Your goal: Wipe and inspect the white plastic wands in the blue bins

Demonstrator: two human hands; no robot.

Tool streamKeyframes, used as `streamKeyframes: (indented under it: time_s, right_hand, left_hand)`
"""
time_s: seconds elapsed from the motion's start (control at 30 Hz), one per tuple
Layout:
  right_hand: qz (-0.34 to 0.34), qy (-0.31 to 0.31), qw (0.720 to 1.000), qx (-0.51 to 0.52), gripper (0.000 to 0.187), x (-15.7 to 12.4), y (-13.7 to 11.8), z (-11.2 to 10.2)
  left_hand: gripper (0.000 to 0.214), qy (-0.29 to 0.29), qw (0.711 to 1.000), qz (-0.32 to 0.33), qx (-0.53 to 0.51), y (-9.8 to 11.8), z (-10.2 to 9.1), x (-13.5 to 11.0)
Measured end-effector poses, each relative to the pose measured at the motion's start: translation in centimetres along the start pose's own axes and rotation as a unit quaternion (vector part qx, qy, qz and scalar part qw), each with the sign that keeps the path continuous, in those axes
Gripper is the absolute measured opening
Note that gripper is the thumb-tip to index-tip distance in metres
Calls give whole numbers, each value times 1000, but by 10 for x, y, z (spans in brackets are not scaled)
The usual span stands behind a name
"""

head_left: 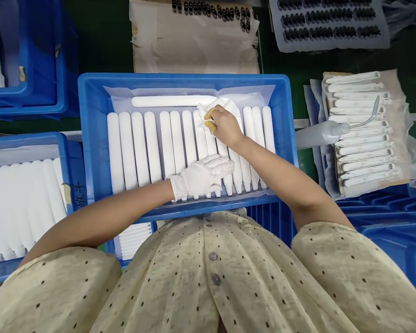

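In a blue crate (183,79) straight ahead lies a row of smooth white tubes (152,145), their narrow ends toward me. One more white tube (173,101) lies crosswise along the far wall. My left hand (206,176), in a white glove, rests palm down across the near part of the row with its fingers stretched out. My right hand (225,126) wears yellow finger covers on thumb and forefinger and pinches a crumpled white cloth (230,105). The cloth touches the far ends of several tubes and hides parts of them.
To the right lie a squeeze bottle (321,134) with a bent spout and a stack of white tubes (364,138) on brown paper. Another crate (24,141) of tubes stands at left. Small black parts (211,9) sit on a paper-covered board (194,46) behind.
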State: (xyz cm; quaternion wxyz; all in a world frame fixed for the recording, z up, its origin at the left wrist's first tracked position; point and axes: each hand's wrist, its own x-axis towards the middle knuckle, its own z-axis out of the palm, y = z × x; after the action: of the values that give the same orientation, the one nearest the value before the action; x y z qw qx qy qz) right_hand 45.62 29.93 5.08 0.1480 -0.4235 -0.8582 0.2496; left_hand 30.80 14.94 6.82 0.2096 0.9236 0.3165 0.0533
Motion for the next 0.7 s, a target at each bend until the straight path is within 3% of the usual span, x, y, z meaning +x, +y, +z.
streamKeyframes:
  time_s: [0.17, 0.23, 0.37, 0.57, 0.7]
  right_hand:
    - [-43, -159, 985, 46, 13, -31, -14, -16]
    - [-13, -139, 990, 26, 15, -23, -16, -13]
    - [43, -22, 998, -26, 24, 13, -14, -4]
    - [-6, -150, 988, 24, 11, -13, -12, -19]
    - [41, -55, 997, -19, 19, 13, -13, -7]
  left_hand:
    - [65, -6, 1000, -21, -12, -2, 4, 0]
    - [67, -5, 1000, -17, -17, -3, 5, 0]
    - [74, -5, 1000, -3, -13, -1, 0, 0]
    - [72, -32, 999, -8, -11, -2, -3, 0]
    - [73, -29, 1000, 4, -6, -3, -4, 0]
